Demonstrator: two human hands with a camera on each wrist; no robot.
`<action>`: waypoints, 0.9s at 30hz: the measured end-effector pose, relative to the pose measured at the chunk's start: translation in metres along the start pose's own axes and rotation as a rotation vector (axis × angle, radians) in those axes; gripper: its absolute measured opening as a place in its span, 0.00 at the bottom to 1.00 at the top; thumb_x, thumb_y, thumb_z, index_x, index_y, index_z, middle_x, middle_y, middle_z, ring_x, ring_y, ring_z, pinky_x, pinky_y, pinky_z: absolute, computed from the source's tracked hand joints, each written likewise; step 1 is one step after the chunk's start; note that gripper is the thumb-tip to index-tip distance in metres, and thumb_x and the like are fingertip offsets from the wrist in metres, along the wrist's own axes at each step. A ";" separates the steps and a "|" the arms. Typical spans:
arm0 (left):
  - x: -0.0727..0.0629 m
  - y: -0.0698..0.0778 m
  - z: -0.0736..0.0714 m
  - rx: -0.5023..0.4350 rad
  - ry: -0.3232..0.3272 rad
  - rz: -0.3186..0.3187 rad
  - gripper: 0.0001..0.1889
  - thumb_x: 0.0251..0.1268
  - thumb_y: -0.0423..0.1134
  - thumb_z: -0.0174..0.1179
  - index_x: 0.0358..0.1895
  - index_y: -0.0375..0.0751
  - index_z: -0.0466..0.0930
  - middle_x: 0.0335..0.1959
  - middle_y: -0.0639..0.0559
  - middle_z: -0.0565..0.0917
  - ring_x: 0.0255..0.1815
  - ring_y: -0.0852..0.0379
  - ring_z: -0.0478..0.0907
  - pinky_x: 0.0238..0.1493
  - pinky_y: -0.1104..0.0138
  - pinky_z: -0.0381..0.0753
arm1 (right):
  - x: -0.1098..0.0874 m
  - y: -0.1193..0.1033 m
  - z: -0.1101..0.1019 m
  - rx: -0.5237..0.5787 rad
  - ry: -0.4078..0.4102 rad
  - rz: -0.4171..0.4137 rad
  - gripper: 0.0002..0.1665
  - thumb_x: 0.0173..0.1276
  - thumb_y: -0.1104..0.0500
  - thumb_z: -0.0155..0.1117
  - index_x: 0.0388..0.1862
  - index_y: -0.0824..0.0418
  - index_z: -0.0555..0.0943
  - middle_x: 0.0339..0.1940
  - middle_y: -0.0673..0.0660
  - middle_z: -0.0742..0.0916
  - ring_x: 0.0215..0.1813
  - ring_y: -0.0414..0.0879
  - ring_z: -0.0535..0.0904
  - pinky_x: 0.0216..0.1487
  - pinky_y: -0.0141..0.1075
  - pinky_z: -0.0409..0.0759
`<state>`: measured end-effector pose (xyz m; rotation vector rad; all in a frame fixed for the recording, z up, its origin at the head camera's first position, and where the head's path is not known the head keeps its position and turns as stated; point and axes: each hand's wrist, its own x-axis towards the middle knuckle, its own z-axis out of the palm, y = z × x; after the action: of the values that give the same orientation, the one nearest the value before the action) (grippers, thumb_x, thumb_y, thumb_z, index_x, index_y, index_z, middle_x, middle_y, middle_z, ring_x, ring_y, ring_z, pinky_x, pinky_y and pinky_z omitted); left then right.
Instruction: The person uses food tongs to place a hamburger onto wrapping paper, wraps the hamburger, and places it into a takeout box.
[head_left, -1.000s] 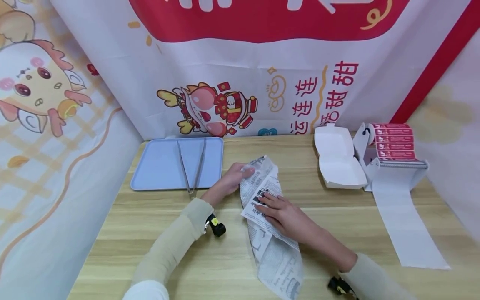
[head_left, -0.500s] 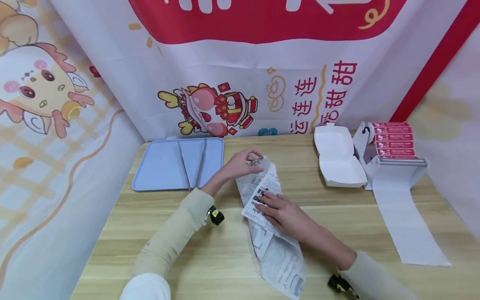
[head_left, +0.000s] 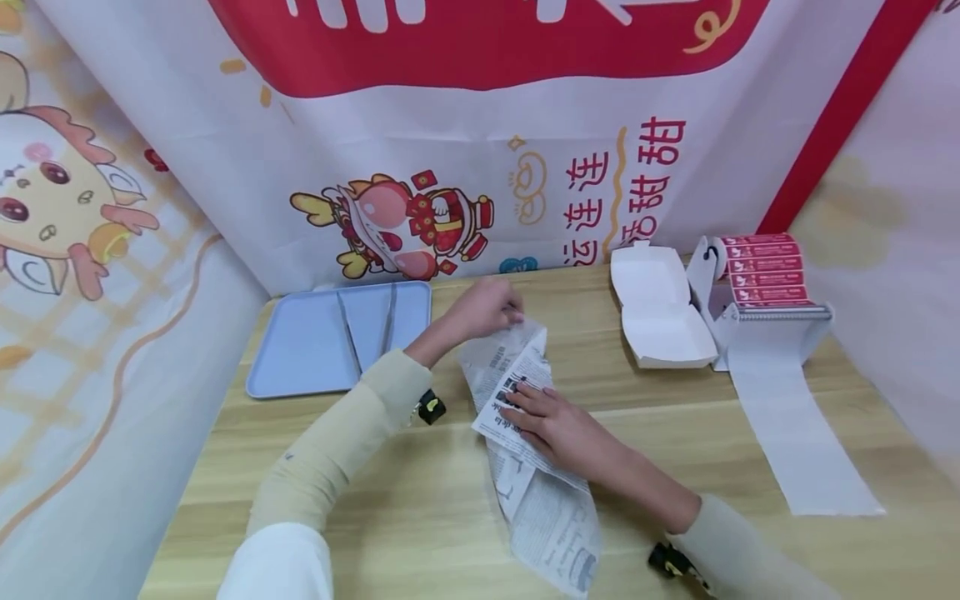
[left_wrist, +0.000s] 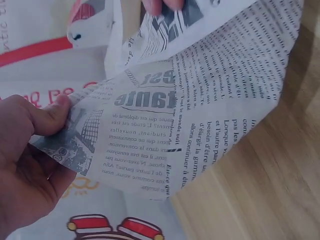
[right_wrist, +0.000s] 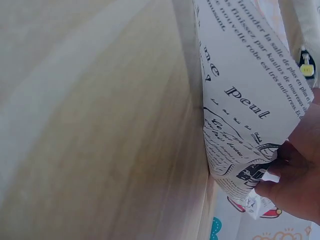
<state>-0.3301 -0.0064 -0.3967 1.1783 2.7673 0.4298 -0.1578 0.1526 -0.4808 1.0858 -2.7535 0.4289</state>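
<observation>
A sheet of newsprint-patterned wrapping paper (head_left: 513,492) lies folded across itself on the wooden table. My left hand (head_left: 483,310) holds its far corner. In the left wrist view the thumb of that hand (left_wrist: 22,155) lies over the corner and the fingers are under it, with the paper (left_wrist: 200,125) stretching away to the right. My right hand (head_left: 566,429) rests on the folded flap, fingers spread over the printed picture. From the right wrist, the paper (right_wrist: 245,100) shows rising at a slant from the table, with my right hand (right_wrist: 295,175) at its edge.
A pale blue tray (head_left: 292,354) with metal tongs (head_left: 347,333) on it stands back left. Back right are an open white clamshell box (head_left: 663,333) and a dispenser (head_left: 780,315) with a red label roll (head_left: 765,271). Its white backing strip (head_left: 802,433) trails forward. A printed cloth hangs behind.
My left hand has shifted its hold from the paper's left edge to its far tip, moving away from me and slightly right. My right hand stays on the flap. The head view has turned slightly.
</observation>
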 end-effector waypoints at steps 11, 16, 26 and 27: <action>-0.009 0.047 -0.010 0.289 -0.072 0.167 0.06 0.67 0.39 0.59 0.31 0.44 0.81 0.21 0.53 0.76 0.23 0.58 0.69 0.26 0.67 0.70 | -0.006 0.009 -0.005 0.000 0.008 0.007 0.26 0.73 0.56 0.62 0.69 0.54 0.76 0.71 0.59 0.78 0.74 0.55 0.71 0.71 0.56 0.70; 0.024 0.057 -0.002 0.419 -0.259 0.177 0.19 0.68 0.49 0.62 0.58 0.45 0.80 0.50 0.51 0.85 0.51 0.54 0.81 0.55 0.61 0.81 | -0.008 0.010 -0.003 -0.013 0.000 0.005 0.25 0.73 0.55 0.62 0.68 0.54 0.77 0.70 0.59 0.78 0.73 0.56 0.71 0.71 0.55 0.71; 0.053 0.049 0.025 0.433 -0.803 0.256 0.11 0.73 0.44 0.59 0.51 0.49 0.87 0.40 0.59 0.84 0.43 0.61 0.75 0.57 0.62 0.73 | 0.000 0.003 -0.006 0.022 -0.056 0.007 0.25 0.75 0.55 0.59 0.69 0.53 0.76 0.72 0.56 0.77 0.75 0.53 0.69 0.73 0.53 0.69; 0.056 0.047 0.028 0.426 -0.817 0.273 0.10 0.73 0.44 0.58 0.46 0.47 0.88 0.34 0.60 0.82 0.37 0.62 0.73 0.49 0.67 0.73 | 0.000 0.003 -0.007 0.027 -0.056 0.004 0.24 0.75 0.55 0.59 0.69 0.53 0.76 0.72 0.57 0.77 0.75 0.53 0.69 0.73 0.53 0.69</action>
<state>-0.3311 0.0706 -0.4088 1.4006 2.0240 -0.5470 -0.1596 0.1574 -0.4752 1.1153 -2.8073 0.4441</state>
